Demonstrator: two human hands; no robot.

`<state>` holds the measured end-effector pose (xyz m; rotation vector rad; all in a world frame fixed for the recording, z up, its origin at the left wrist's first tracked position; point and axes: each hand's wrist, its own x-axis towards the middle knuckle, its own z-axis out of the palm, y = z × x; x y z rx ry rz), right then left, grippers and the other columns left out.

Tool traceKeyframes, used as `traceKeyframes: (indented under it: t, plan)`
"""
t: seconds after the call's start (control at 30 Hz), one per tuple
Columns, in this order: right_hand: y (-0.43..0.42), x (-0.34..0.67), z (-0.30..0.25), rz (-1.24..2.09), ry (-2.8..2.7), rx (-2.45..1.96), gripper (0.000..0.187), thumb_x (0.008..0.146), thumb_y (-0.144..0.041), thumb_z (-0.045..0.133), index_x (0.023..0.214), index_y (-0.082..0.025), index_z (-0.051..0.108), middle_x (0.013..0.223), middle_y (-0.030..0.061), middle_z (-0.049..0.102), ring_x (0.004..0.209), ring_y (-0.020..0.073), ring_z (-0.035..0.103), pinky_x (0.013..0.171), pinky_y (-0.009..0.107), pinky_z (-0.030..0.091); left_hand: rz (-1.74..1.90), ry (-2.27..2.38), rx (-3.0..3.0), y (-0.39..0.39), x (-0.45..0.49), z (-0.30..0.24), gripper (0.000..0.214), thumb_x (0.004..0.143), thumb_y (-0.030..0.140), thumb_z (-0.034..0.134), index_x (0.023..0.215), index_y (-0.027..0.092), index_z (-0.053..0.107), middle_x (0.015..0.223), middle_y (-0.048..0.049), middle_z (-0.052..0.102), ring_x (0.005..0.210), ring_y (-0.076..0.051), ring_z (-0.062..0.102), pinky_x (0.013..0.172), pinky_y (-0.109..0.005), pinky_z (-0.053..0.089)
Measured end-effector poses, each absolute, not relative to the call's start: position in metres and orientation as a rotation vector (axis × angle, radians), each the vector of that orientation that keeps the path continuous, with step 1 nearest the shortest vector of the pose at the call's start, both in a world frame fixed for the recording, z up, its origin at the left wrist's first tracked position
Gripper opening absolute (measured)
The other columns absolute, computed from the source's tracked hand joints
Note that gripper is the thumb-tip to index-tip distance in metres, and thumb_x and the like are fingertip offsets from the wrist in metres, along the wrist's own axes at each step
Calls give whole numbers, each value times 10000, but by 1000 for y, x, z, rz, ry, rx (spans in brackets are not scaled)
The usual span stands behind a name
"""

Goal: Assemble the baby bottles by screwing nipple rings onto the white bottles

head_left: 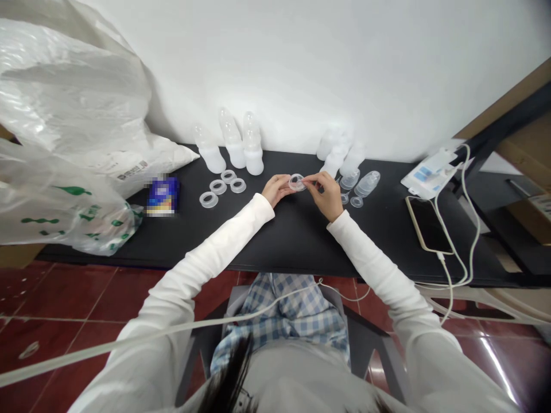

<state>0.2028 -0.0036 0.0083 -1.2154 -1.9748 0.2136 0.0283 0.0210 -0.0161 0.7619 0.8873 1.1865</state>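
Observation:
Both of my hands meet over the middle of the black table (297,241) and pinch one small clear plastic ring part (297,182) between them. My left hand (276,189) grips its left edge with curled fingers. My right hand (326,193) holds its right edge with thumb and fingers. Three clear bottles (235,146) stand upright at the back left, with several clear rings (219,190) lying in front of them. To the right of my hands, more bottles (342,155) lean by the wall, with clear caps (367,183) and small rings (356,201) beside them.
Large plastic bags (64,143) fill the table's left end, with a blue packet (162,195) next to them. At the right lie a phone (428,223) on a white cable (467,229) and a white pouch (430,172). A white wall backs the table.

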Motion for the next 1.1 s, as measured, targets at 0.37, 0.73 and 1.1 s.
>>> traceKeyframes:
  t: [0.37, 0.73, 1.1]
  plan:
    - [1, 195, -12, 79, -1880, -1314, 281, 988, -407, 479, 1087, -180, 613, 1033, 92, 596, 892, 195, 575, 818, 346, 482, 1093, 799, 942, 10, 36, -19, 397, 686, 270, 876, 896, 168, 555, 752, -4, 746, 742, -155, 742, 904, -397, 586]
    - [-3, 192, -19, 622, -1765, -1300, 453, 977, -621, 386, 1165, -225, 501, 824, 12, 636, 717, 169, 632, 656, 289, 488, 1228, 870, 1045, 13, 33, -19, 377, 726, 425, 832, 938, 183, 636, 755, 0, 741, 691, -132, 718, 731, -286, 605]
    - [-3, 185, -19, 896, -1628, -1155, 456, 872, -677, 517, 902, -224, 554, 824, 26, 713, 681, 162, 676, 682, 311, 546, 1208, 982, 1173, 16, 33, -24, 381, 713, 421, 847, 901, 136, 680, 614, 2, 688, 531, -99, 639, 573, -230, 547]
